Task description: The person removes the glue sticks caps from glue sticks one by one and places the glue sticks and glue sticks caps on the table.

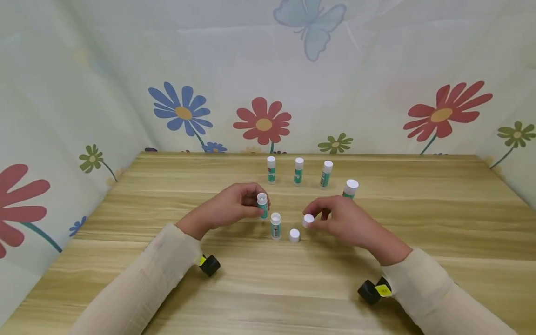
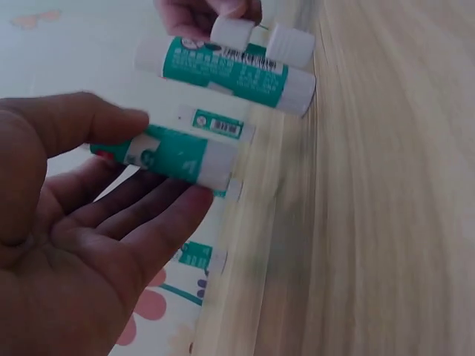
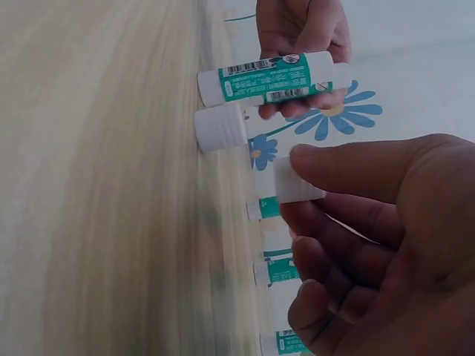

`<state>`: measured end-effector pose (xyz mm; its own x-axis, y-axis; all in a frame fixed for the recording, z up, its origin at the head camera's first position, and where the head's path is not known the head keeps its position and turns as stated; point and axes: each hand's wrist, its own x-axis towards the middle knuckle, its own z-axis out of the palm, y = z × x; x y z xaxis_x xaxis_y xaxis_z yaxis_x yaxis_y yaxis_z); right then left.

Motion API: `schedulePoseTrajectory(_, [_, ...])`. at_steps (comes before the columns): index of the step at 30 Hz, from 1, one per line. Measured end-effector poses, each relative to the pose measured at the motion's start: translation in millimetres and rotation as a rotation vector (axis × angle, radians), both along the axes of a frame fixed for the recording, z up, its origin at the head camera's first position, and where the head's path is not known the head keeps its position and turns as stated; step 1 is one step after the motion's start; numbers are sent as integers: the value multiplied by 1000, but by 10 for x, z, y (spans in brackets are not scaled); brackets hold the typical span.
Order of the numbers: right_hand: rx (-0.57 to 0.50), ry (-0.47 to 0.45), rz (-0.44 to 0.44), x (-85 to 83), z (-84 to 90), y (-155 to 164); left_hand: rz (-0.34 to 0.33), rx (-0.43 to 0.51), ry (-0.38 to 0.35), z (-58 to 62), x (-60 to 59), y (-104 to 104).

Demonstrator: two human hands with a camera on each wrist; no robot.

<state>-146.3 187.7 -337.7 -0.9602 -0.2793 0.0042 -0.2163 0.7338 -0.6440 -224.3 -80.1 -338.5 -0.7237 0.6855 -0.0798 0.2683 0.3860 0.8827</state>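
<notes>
In my left hand (image 1: 234, 204) I hold an uncapped glue stick (image 1: 263, 209) upright, pinched between thumb and fingers; the left wrist view shows its green label and white base (image 2: 217, 165). My right hand (image 1: 345, 218) pinches a white cap (image 1: 308, 220), seen between thumb and fingers in the right wrist view (image 3: 293, 180). Between the hands a second uncapped glue stick (image 1: 275, 226) stands on the table. Just right of it a loose white cap (image 1: 294, 235) sits on the wood.
Behind the hands stand capped glue sticks (image 1: 298, 171), several in a curved row. The nearest capped one (image 1: 351, 188) is partly hidden behind my right hand. The wooden table (image 1: 268, 284) ends at a flower-printed curtain (image 1: 356, 107).
</notes>
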Motion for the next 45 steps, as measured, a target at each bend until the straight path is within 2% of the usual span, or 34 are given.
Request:
schedulePoseTrajectory(8, [69,-33,65,-18,-75,-22,-164,-73,-45,-26,-40,-57])
schedulePoseTrajectory(13, [65,-35,97,-15,-115,-20,-204,-104,-69,-33,-35,-44])
schedulePoseTrajectory(29, [98,-31,104,-8,-163,-42,-225,-125,-55,-66,-43,-35])
schedulePoseTrajectory(39, [104,-29,105,-5,-176,-45,-260,-145,-38,-101,-102,-84])
schedulePoseTrajectory(42, [105,-29,109,-5,-181,-43,-217,-140,-13,-106,-135,-93])
schedulePoseTrajectory(45, [102,-31,110,-5,-176,-40,-130,-128,13,-116,-175,-87])
